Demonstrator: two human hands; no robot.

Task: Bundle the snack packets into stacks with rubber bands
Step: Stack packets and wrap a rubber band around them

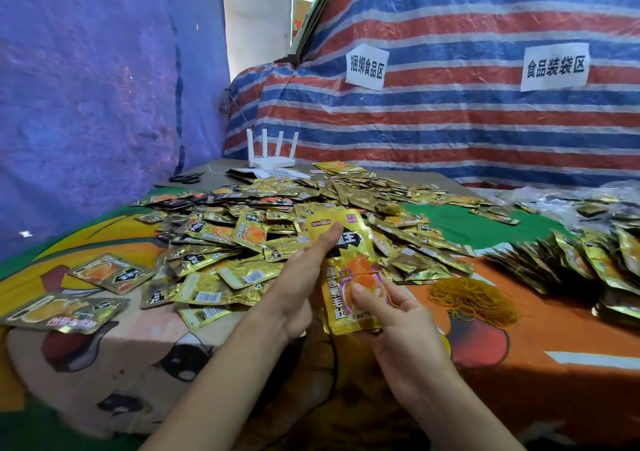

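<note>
Both my hands hold a stack of gold snack packets [346, 277] upright in front of me, above the table's near edge. My right hand [394, 326] grips its lower end, thumb pressed on the printed front. My left hand [301, 277] steadies the left side, its forefinger lying straight across the upper front. A thin rubber band seems to cross the stack's middle. A big loose heap of the same packets [277, 228] covers the table behind. A pile of yellow rubber bands [472, 300] lies just right of my right hand.
Bundled packet stacks [568, 260] line the right side. A few stray packets [69, 308] lie near left. A white router [272, 159] and black scissors [187, 177] sit at the back. Tarpaulin walls close in behind and at left. The cartoon tablecloth [138, 364] covers the table.
</note>
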